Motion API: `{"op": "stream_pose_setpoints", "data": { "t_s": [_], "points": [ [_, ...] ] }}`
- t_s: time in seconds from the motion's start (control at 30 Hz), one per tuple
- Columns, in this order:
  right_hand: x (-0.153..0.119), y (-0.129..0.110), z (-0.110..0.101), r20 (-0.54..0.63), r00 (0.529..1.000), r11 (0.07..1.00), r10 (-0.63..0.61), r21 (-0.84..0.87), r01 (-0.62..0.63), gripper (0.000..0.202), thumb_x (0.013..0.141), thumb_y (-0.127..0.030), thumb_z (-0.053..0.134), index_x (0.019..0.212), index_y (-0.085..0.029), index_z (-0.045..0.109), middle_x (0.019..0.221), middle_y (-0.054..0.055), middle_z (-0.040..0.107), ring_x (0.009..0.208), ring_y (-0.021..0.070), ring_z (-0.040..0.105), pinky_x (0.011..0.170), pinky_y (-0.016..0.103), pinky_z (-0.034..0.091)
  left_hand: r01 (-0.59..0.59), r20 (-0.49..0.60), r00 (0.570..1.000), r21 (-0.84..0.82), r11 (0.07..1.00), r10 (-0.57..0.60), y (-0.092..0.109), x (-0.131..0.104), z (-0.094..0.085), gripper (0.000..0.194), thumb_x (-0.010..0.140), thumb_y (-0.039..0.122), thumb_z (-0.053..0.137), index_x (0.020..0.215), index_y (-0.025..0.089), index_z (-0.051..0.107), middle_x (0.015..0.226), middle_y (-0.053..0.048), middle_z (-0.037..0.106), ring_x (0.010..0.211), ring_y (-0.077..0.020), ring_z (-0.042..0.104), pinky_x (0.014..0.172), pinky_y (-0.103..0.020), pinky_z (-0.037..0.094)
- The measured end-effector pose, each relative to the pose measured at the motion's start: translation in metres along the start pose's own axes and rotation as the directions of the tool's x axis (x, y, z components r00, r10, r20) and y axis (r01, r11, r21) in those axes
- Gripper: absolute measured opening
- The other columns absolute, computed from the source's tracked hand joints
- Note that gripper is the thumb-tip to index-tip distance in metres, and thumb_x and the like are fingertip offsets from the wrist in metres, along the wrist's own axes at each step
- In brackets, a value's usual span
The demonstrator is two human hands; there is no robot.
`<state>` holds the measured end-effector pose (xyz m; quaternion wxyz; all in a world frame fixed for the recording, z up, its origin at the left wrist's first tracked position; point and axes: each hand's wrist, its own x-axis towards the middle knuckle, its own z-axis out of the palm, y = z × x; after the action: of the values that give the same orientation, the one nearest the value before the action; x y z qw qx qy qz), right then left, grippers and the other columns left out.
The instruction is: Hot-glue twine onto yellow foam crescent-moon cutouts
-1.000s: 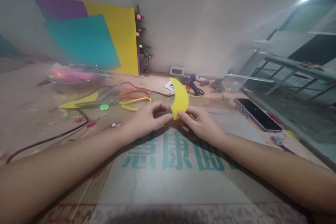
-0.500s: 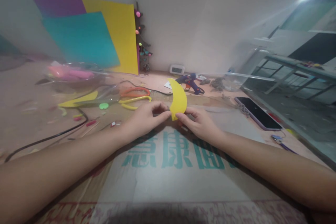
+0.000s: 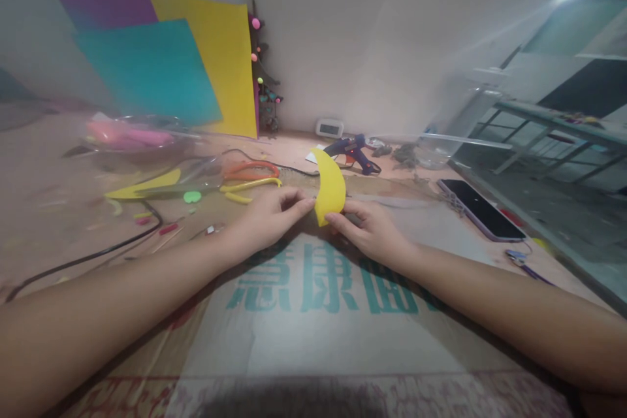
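Observation:
A yellow crescent-shaped cutout, flat and apparently of craft foam or card, stands upright between my hands above the cardboard. My right hand pinches its lower end, thumb in front and fingers behind. At the crescent's left edge, my left hand is closed in a pinch, its thumb tip touching the edge; the fingertips behind are partly hidden. Just beyond the crescent lies a dark blue glue gun. Left of my left hand are orange-handled scissors and a yellow-handled tool.
Coloured sheets lean on the wall beside a decorated twig. A phone lies at the right table edge. A black cable, yellow scrap and clear bag with pink material are on the left. A small clock stands behind.
The crescent has turned slightly and shifted a little left, its top leaning more to the left. Both hands stay close to it, and the camera view has moved slightly.

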<state>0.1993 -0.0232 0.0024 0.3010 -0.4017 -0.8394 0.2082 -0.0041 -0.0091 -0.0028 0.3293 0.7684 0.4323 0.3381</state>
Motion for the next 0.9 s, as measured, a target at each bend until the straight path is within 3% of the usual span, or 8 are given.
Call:
{"op": "stream_pose_setpoints", "data": {
  "t_s": [0.17,0.3,0.43,0.63,0.77,0.9],
  "points": [
    [0.0,0.001,0.001,-0.003,1.0,1.0,0.002,0.027,-0.002,0.025,0.091,-0.03,0.05,0.074,-0.017,0.064,0.069,0.001,0.067,0.061,0.0124,0.059,0.058,0.022,0.042,-0.029,-0.005,1.0,0.041,0.999,0.029,-0.002,0.001,0.0,0.035,0.09,0.039,0.045,0.067,0.016,0.056,0.064,0.002,0.053,0.063,-0.0126,0.047,0.057,-0.022,0.034],
    [0.0,0.0,0.001,-0.023,0.998,0.997,0.054,0.061,-0.052,0.025,0.09,-0.03,0.051,0.073,-0.017,0.062,0.068,0.001,0.065,0.06,0.0123,0.057,0.057,0.022,0.042,-0.025,-0.011,1.0,0.012,1.0,0.025,-0.004,0.002,0.0,0.035,0.092,0.04,0.043,0.075,0.016,0.062,0.071,0.001,0.059,0.068,-0.0136,0.051,0.061,-0.023,0.036],
    [0.0,-0.002,-0.001,-0.043,0.992,0.989,0.115,0.095,-0.11,0.029,0.091,-0.031,0.049,0.068,-0.016,0.058,0.062,-0.001,0.06,0.056,0.0113,0.053,0.056,0.022,0.04,0.042,-0.071,0.996,-0.123,0.992,-0.051,-0.006,0.003,0.001,0.03,0.091,0.042,0.045,0.086,0.017,0.061,0.079,-0.001,0.061,0.071,-0.014,0.054,0.061,-0.022,0.04],
    [-0.002,-0.001,-0.003,-0.064,0.99,0.985,0.126,0.13,-0.117,0.034,0.094,-0.035,0.044,0.068,-0.016,0.056,0.058,-0.002,0.054,0.054,0.0098,0.049,0.056,0.022,0.037,0.093,-0.136,0.981,-0.293,0.951,-0.137,-0.011,0.003,0.003,0.029,0.089,0.042,0.048,0.072,0.019,0.047,0.065,0.003,0.048,0.061,-0.0111,0.05,0.053,-0.02,0.038],
    [-0.002,0.001,-0.003,-0.067,0.991,0.985,0.114,0.14,-0.104,0.035,0.095,-0.035,0.043,0.068,-0.017,0.055,0.057,-0.003,0.052,0.054,0.0099,0.048,0.056,0.022,0.037,0.076,-0.127,0.986,-0.268,0.96,-0.113,-0.013,0.004,0.003,0.035,0.091,0.047,0.044,0.072,0.018,0.049,0.066,0.002,0.05,0.058,-0.0111,0.048,0.05,-0.021,0.037],
    [-0.002,0.002,-0.003,-0.073,0.992,0.984,0.103,0.152,-0.091,0.035,0.095,-0.035,0.043,0.067,-0.017,0.055,0.058,-0.002,0.053,0.055,0.0097,0.049,0.057,0.022,0.038,0.028,-0.075,0.996,-0.216,0.976,-0.045,-0.01,0.004,0.004,0.03,0.087,0.045,0.051,0.084,0.017,0.06,0.078,-0.001,0.061,0.068,-0.0137,0.056,0.059,-0.024,0.043]
  ]
}}
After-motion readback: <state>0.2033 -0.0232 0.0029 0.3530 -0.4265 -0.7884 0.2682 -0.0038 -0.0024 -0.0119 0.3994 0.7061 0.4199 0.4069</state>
